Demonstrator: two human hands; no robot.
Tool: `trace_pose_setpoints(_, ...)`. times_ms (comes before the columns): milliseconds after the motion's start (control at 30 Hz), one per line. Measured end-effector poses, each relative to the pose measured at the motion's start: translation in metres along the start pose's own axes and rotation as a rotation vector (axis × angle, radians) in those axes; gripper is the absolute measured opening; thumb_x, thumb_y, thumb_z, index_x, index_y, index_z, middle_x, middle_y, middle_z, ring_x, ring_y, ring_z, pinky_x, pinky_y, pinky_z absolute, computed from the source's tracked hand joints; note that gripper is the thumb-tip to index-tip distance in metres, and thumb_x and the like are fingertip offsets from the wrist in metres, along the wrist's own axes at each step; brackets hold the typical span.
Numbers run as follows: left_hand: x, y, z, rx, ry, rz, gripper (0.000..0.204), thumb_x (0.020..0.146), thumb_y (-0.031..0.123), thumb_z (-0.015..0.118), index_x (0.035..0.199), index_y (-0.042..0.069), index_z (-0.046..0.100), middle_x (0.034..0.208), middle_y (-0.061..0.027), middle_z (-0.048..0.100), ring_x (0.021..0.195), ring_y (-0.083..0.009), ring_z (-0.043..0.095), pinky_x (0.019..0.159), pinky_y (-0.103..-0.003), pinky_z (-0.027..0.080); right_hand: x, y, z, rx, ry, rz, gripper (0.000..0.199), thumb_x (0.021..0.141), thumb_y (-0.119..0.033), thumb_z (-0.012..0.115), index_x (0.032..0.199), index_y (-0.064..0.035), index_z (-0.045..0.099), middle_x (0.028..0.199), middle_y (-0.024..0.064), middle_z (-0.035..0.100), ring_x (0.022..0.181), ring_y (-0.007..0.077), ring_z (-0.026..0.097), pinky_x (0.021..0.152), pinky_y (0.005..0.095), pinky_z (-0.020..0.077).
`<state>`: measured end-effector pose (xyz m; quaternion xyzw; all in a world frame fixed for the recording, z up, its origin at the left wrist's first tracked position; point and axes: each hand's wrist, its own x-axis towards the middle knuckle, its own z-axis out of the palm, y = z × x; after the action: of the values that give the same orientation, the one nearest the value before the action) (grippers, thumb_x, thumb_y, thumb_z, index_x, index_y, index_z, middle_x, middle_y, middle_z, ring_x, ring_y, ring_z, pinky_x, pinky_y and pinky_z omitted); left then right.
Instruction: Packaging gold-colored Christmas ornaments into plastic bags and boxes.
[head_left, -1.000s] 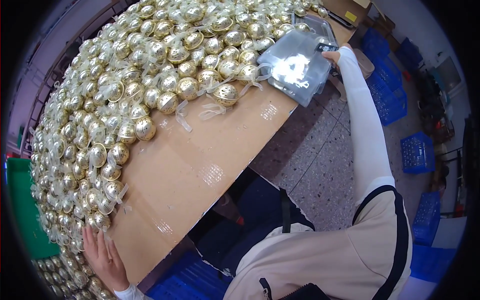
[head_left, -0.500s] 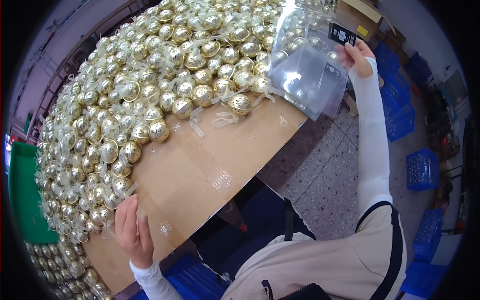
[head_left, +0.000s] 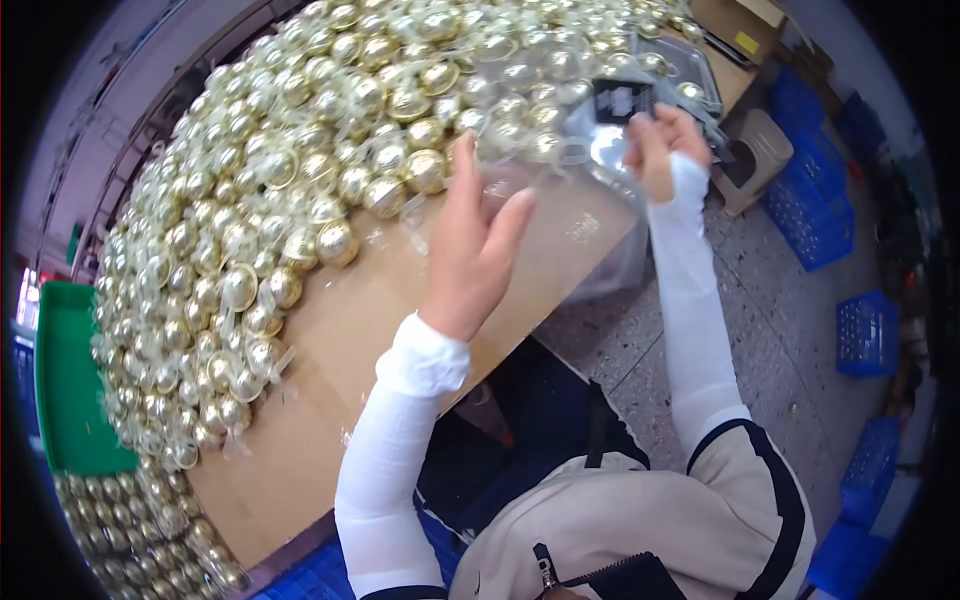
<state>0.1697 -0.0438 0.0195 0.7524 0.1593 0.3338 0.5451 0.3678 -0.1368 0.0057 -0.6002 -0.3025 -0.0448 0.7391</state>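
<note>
My right hand (head_left: 660, 140) is shut on the top of a clear plastic bag (head_left: 560, 150) that has a black header card (head_left: 622, 98), and it holds the bag up over the table's far right corner. My left hand (head_left: 470, 235) is raised with its fingers spread, flat against the bag's left side. Both arms wear white sleeves. A large heap of shiny gold ball ornaments (head_left: 300, 150) with thin ribbons covers the brown cardboard tabletop (head_left: 400, 320) just behind and to the left of my hands. Whether the bag holds anything I cannot tell.
A green crate (head_left: 70, 390) stands at the left edge of the table, with more gold balls (head_left: 150, 520) below it. Blue crates (head_left: 865, 335) and a small cardboard box (head_left: 755, 150) sit on the speckled floor to the right. A grey tray (head_left: 690, 60) lies at the back right.
My left hand has left the table's near left edge and come up across to the bag. My right hand has lifted the bag and brought it closer in front of me.
</note>
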Motion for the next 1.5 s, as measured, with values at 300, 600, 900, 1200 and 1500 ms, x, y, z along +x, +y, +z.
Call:
trace_pose_setpoints(300, 0.009, -0.006, 0.02, 0.288, -0.12, 0.248, 0.038, 0.084, 0.015, 0.062, 0.119, 0.005, 0.053, 0.13, -0.0139, 0.043, 0.113, -0.0234, 0.047, 0.088, -0.032, 0.042, 0.125, 0.087, -0.102, -1.339, 0.058, 0.308, 0.031, 0.084, -0.027, 0.057, 0.099, 0.0008, 0.054, 0.105, 0.0225, 0.06, 0.101, 0.038, 0.057, 0.084, 0.0434, 0.0473)
trace_pose_setpoints(600, -0.023, -0.009, -0.024, -0.124, 0.038, -0.053, 0.047, 0.086, 0.012, 0.059, 0.129, -0.002, 0.042, 0.125, -0.0139, 0.048, 0.114, -0.0208, 0.048, 0.092, -0.032, 0.041, 0.082, -0.004, -0.093, 0.122, -0.099, 0.127, 0.011, 0.09, -0.011, 0.052, 0.093, -0.0013, 0.048, 0.078, 0.0151, 0.063, 0.058, 0.015, 0.06, 0.047, 0.023, 0.0474)
trace_pose_setpoints(900, -0.081, 0.011, -0.092, -0.073, -0.156, -0.427, 0.023, 0.087, 0.016, 0.059, 0.097, -0.005, 0.061, 0.077, -0.0088, 0.064, 0.066, -0.015, 0.061, 0.061, -0.026, 0.049, -0.079, -0.036, 0.004, 0.321, -0.603, 0.353, 0.046, 0.08, -0.003, 0.06, 0.121, -0.0032, 0.038, 0.108, 0.0127, 0.058, 0.094, 0.0172, 0.055, 0.079, 0.0282, 0.0475)
trace_pose_setpoints(1200, -0.14, 0.034, -0.108, -0.082, -0.164, -0.651, 0.019, 0.087, 0.013, 0.06, 0.093, -0.005, 0.06, 0.076, -0.0071, 0.063, 0.066, -0.0126, 0.061, 0.059, -0.024, 0.049, -0.089, -0.047, 0.041, -0.159, -1.316, 0.039, 0.016, 0.082, -0.002, 0.059, 0.097, 0.0011, 0.059, 0.079, 0.0046, 0.063, 0.067, 0.0098, 0.058, 0.064, 0.0229, 0.0474)
trace_pose_setpoints(1500, -0.167, 0.033, -0.132, -0.098, 0.382, -0.388, 0.018, 0.091, 0.013, 0.052, 0.097, -0.003, 0.058, 0.074, -0.0102, 0.062, 0.06, -0.0145, 0.061, 0.054, -0.023, 0.048, -0.112, -0.023, 0.022, 0.329, -0.748, 0.437, 0.049, 0.081, -0.006, 0.061, 0.127, 0.0008, 0.042, 0.113, 0.0142, 0.057, 0.092, 0.0196, 0.059, 0.073, 0.0269, 0.0496)
